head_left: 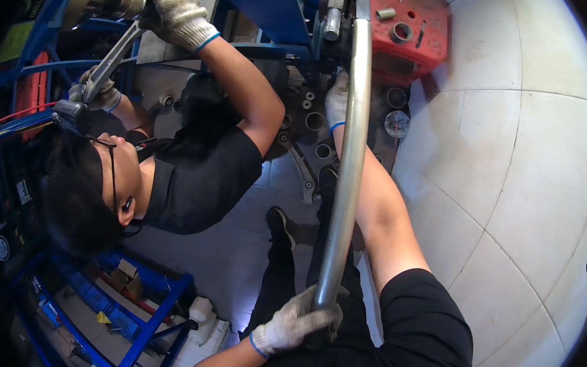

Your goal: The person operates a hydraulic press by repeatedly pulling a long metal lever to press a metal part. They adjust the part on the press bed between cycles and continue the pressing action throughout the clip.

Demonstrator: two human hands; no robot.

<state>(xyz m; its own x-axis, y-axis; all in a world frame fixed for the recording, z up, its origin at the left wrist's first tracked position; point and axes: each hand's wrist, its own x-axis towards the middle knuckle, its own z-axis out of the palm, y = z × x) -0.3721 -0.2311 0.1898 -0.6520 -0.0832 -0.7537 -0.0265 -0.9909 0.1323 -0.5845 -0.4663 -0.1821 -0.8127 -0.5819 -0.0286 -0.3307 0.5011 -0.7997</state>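
A long silvery metal pipe [353, 140] runs from the blue machine frame at the top down toward my body. My left hand [296, 320], in a pale work glove, is wrapped round its lower end. My right hand [337, 104], gloved too, reaches forward beside the pipe's far part, close to the base of the blue frame. Its fingers are partly hidden, so what they touch does not show. A fitting with a small metal cylinder [332, 22] sits next to the pipe's upper end.
At left a co-worker [198, 162] in gloves holds a metal suspension arm [112, 59] at the blue press frame [266, 9]. A red box [405, 40] carries metal sleeves. Several rings and another suspension arm [297, 163] lie below. A blue rack [151, 331] stands lower left.
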